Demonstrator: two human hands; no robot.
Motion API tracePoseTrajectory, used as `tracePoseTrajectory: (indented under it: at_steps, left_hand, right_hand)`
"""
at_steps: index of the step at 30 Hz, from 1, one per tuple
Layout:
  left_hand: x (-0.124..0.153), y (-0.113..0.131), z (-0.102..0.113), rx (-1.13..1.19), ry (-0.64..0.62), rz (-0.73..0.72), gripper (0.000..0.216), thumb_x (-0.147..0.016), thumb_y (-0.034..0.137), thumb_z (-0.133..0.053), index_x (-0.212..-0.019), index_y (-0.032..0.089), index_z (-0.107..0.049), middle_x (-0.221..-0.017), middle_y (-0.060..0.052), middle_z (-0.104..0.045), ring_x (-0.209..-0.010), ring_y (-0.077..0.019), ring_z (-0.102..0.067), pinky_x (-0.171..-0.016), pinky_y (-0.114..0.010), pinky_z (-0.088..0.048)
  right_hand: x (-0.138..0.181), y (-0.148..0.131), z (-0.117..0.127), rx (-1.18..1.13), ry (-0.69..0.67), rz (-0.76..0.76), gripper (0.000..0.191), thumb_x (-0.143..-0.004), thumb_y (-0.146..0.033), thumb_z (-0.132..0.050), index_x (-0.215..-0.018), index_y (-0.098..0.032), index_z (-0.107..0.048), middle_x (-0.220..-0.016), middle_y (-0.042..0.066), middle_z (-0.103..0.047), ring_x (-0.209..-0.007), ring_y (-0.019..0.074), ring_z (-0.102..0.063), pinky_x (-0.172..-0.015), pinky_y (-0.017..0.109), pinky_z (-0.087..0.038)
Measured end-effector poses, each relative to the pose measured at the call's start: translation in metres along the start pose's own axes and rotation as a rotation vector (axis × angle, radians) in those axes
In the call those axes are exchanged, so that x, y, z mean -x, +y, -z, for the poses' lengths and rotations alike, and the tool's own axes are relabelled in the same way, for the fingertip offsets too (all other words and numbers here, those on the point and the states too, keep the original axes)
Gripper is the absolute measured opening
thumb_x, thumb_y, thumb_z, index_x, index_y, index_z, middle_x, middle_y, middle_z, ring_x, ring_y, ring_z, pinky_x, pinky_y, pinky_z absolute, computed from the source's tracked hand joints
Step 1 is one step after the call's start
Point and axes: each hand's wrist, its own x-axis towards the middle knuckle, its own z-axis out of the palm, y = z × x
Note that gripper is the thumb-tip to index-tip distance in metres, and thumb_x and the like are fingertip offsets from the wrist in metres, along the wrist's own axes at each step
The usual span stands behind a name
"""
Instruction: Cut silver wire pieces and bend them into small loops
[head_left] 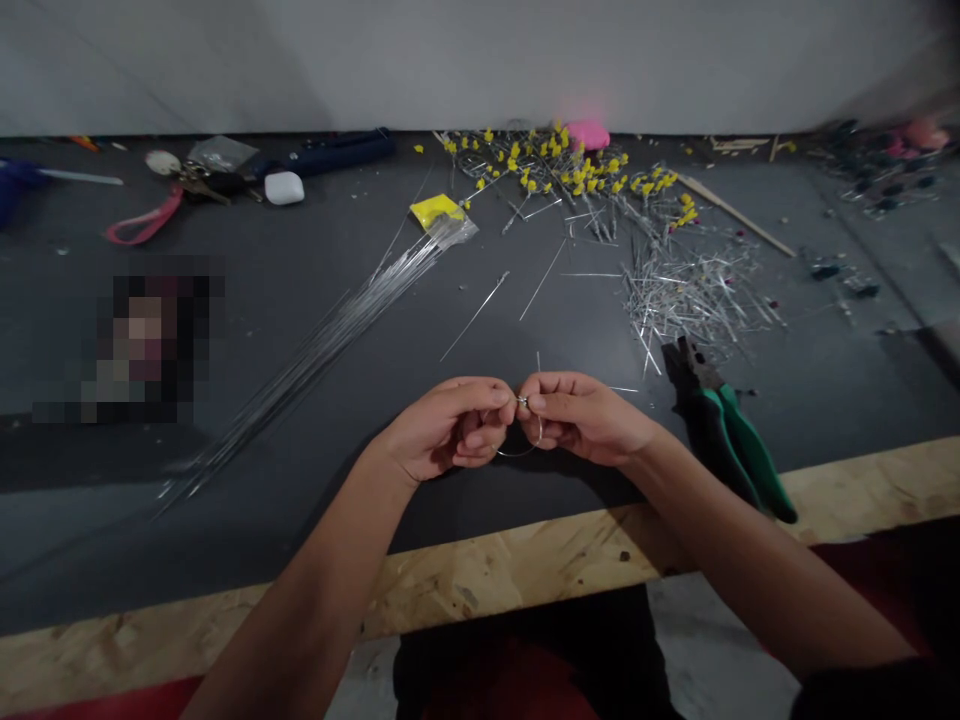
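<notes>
My left hand [454, 425] and my right hand [581, 412] meet over the dark mat near the front of the table, fingertips pinched together. Between them is a thin silver wire [525, 440] bent into a small loop, one end sticking up above the fingers. Both hands are closed on that wire. A small bright bit sits where the thumbs meet; I cannot make out what it is.
Green-handled pliers [731, 440] lie just right of my right hand. A long bundle of straight wires [322, 345] runs diagonally on the left. Cut wire pieces [694, 290] and yellow-tipped wire pieces [562, 165] lie farther back. Keys, a pink strap [142, 225] and a white case [284, 187] sit at back left. The wooden table edge [525, 575] is close to me.
</notes>
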Motion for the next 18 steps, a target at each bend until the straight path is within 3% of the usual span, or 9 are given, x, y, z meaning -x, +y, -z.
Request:
tracePoseTrajectory:
  at_steps: [6,18]
  left_hand:
    - [-0.001,0.002,-0.001,0.061,0.028,-0.163,0.021,-0.079,0.035,-0.058,-0.077,0.015,-0.063,-0.046,0.002,-0.053,-0.034,-0.0057,-0.038,-0.029,-0.013,-0.029]
    - [-0.002,0.002,-0.001,0.011,0.116,-0.186,0.007,-0.077,0.019,-0.058,-0.08,0.013,-0.061,-0.059,0.0,-0.061,-0.043,-0.0072,-0.05,-0.038,-0.017,-0.04]
  right_hand:
    - [-0.004,-0.006,-0.001,-0.058,0.038,0.045,0.014,-0.076,-0.024,-0.068,-0.07,-0.014,-0.061,-0.064,-0.003,-0.049,-0.05,0.0039,-0.035,-0.048,0.02,-0.028]
    - [-0.002,-0.012,0.005,-0.075,0.101,0.058,0.013,-0.077,-0.026,-0.065,-0.073,-0.014,-0.066,-0.057,-0.003,-0.046,-0.049,0.0046,-0.036,-0.047,0.02,-0.027]
